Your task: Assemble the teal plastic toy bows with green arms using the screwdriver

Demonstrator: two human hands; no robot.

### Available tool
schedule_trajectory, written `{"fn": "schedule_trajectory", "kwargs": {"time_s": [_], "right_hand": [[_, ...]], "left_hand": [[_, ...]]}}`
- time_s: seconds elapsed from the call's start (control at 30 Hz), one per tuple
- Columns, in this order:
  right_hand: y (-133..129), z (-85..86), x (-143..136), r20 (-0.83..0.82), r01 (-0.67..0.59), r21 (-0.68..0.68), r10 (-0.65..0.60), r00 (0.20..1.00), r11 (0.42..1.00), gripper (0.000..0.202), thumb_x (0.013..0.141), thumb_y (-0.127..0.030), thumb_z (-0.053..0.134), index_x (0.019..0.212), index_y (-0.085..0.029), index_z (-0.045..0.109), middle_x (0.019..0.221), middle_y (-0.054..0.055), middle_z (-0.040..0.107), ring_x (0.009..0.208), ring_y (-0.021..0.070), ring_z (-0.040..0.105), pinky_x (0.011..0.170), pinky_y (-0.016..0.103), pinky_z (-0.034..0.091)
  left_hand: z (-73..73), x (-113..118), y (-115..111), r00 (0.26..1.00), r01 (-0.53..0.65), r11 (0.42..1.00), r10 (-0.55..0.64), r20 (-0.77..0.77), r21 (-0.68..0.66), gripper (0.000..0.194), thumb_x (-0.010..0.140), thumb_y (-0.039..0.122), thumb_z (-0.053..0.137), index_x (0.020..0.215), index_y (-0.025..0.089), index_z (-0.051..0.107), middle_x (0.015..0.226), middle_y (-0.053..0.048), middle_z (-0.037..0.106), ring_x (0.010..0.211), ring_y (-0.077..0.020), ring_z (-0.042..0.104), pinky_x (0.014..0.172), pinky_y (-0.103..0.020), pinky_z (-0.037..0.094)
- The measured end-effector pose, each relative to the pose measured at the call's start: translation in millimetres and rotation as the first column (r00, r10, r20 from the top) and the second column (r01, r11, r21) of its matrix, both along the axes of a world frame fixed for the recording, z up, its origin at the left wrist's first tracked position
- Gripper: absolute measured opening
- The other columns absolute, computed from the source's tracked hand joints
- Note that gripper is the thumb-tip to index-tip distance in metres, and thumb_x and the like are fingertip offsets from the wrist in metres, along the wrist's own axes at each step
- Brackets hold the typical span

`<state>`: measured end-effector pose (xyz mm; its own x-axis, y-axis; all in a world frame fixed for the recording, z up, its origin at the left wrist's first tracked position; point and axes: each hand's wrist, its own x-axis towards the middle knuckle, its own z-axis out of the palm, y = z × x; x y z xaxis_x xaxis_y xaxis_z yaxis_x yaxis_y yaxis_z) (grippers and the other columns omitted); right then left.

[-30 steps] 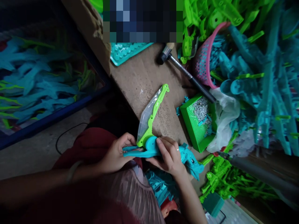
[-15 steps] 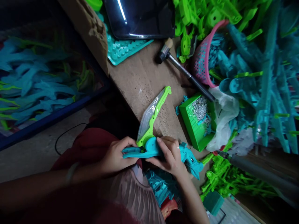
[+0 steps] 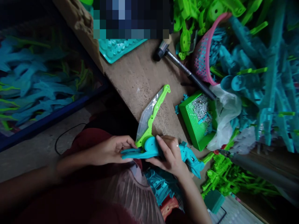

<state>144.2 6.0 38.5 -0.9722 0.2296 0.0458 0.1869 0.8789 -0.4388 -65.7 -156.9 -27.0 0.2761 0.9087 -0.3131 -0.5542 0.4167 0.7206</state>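
Note:
My right hand [image 3: 170, 155] is wrapped around a blue plastic toy part [image 3: 151, 151] with a round disc. The thumb presses beside the disc. At the disc joins a lime-green arm [image 3: 153, 116] that carries a clear plastic blade-like sheet [image 3: 147, 116] and points up over the table. My left hand [image 3: 116, 151] is closed at the blue part's left end, fingertips by the base of the green arm. Some of its fingers are hidden behind the part. Jointed blue pieces [image 3: 192, 160] stick out on the right of my right hand.
A mallet [image 3: 184, 70] lies on the brown tabletop [image 3: 133, 74] beside a green basket [image 3: 191, 124] of small metal pieces. A pink basket [image 3: 207, 49] and heaped blue and green parts fill the right. A dark-blue crate [image 3: 77, 109] of parts stands left. A dark tool [image 3: 247, 165] juts in at right.
My left hand has drawn back slightly to the left and its fingers have shifted at the blue part's end. My right hand keeps its grip. The view has shifted slightly.

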Motion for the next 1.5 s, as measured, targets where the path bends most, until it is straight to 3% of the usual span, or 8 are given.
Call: {"fn": "schedule_trajectory", "kwargs": {"time_s": [0.1, 0.23, 0.37, 0.6, 0.87, 1.0, 1.3, 1.5], "right_hand": [[0.5, 0.7, 1.4, -0.028, -0.034, 0.018, 0.035, 0.999, 0.999, 0.093, 0.087, -0.047, 0.073, 0.159, -0.011, 0.028, 0.107, 0.014, 0.065, 0.107, 0.0299, 0.061, 0.085, 0.045, 0.061], [-2.0, 2.4, 5.0, -0.037, -0.062, 0.028, 0.063, 0.997, 0.998, 0.091, 0.087, -0.046, 0.074, 0.158, -0.011, 0.028, 0.106, 0.014, 0.068, 0.109, 0.0297, 0.062, 0.087, 0.046, 0.061], [0.3, 2.2, 7.0, -0.03, -0.039, -0.007, 0.039, 0.999, 0.999, 0.092, 0.085, -0.048, 0.075, 0.157, -0.012, 0.031, 0.109, 0.014, 0.068, 0.109, 0.0297, 0.063, 0.087, 0.048, 0.062], [8.7, 0.6, 6.1, -0.068, -0.044, 0.001, 0.044, 0.997, 0.999, 0.091, 0.085, -0.048, 0.075, 0.156, -0.01, 0.033, 0.113, 0.015, 0.065, 0.11, 0.0296, 0.063, 0.086, 0.047, 0.063], [7.3, -1.2, 7.7, -0.118, -0.093, 0.013, 0.094, 0.989, 0.996, 0.089, 0.082, -0.043, 0.08, 0.15, -0.002, 0.04, 0.111, 0.017, 0.066, 0.113, 0.0314, 0.063, 0.088, 0.048, 0.064], [6.2, -2.6, 10.1, -0.143, -0.075, 0.04, 0.08, 0.986, 0.996, 0.082, 0.084, -0.046, 0.077, 0.146, -0.004, 0.044, 0.11, 0.016, 0.067, 0.112, 0.0304, 0.065, 0.086, 0.046, 0.065], [8.5, 2.8, 4.4, -0.103, -0.079, 0.016, 0.081, 0.991, 0.997, 0.079, 0.086, -0.048, 0.074, 0.145, -0.005, 0.044, 0.106, 0.016, 0.067, 0.109, 0.0306, 0.065, 0.082, 0.046, 0.064], [9.0, 2.6, 1.4, -0.017, -0.057, -0.022, 0.057, 0.998, 0.998, 0.093, 0.085, -0.051, 0.074, 0.155, -0.004, 0.034, 0.102, 0.015, 0.065, 0.105, 0.0308, 0.062, 0.082, 0.046, 0.062]], "left_hand": [[4.7, -22.2, 3.0, 0.972, 0.186, 0.966, -0.154, -0.18, 0.179, 0.047, 0.085, 0.018, 0.069, 0.13, 0.03, 0.063, 0.113, -0.005, 0.073, 0.102, -0.021, 0.073, 0.085, -0.031, 0.059], [5.8, -34.1, 12.3, 0.785, 0.279, 0.87, 0.037, -0.619, 0.406, 0.047, 0.078, 0.019, 0.075, 0.121, 0.039, 0.072, 0.116, -0.004, 0.062, 0.098, -0.0178, 0.067, 0.088, -0.027, 0.057], [-3.7, -40.7, 23.1, 0.731, 0.287, 0.769, 0.21, -0.649, 0.571, 0.044, 0.073, 0.019, 0.076, 0.112, 0.037, 0.076, 0.114, -0.006, 0.065, 0.104, -0.0238, 0.065, 0.097, -0.038, 0.057], [-5.1, -62.2, 48.8, 0.776, 0.408, 0.591, 0.177, -0.606, 0.695, 0.06, 0.073, 0.009, 0.063, 0.127, 0.037, 0.068, 0.143, -0.004, 0.062, 0.129, -0.0274, 0.061, 0.113, -0.044, 0.047], [6.7, -52.7, 85.4, 0.762, 0.521, 0.671, -0.086, -0.642, 0.528, 0.03, 0.088, 0.017, 0.063, 0.105, 0.039, 0.074, 0.139, 0.004, 0.066, 0.136, -0.0257, 0.056, 0.121, -0.05, 0.036], [7.0, -39.5, 88.0, 0.823, 0.349, 0.648, 0.133, -0.552, 0.677, 0.023, 0.078, 0.016, 0.077, 0.094, 0.031, 0.072, 0.143, -0.001, 0.064, 0.137, -0.0293, 0.055, 0.119, -0.051, 0.039], [11.4, -24.1, 77.3, 0.556, 0.44, 0.529, 0.474, -0.683, 0.726, 0.011, 0.092, 0.023, 0.062, 0.101, 0.017, 0.061, 0.139, -0.017, 0.062, 0.141, -0.0308, 0.048, 0.116, -0.051, 0.039], [9.5, -13.9, 45.2, 0.41, 0.173, 0.727, 0.56, -0.719, 0.665, 0.024, 0.089, 0.025, 0.07, 0.108, 0.018, 0.056, 0.12, -0.015, 0.061, 0.117, -0.0276, 0.061, 0.095, -0.041, 0.056]]}}
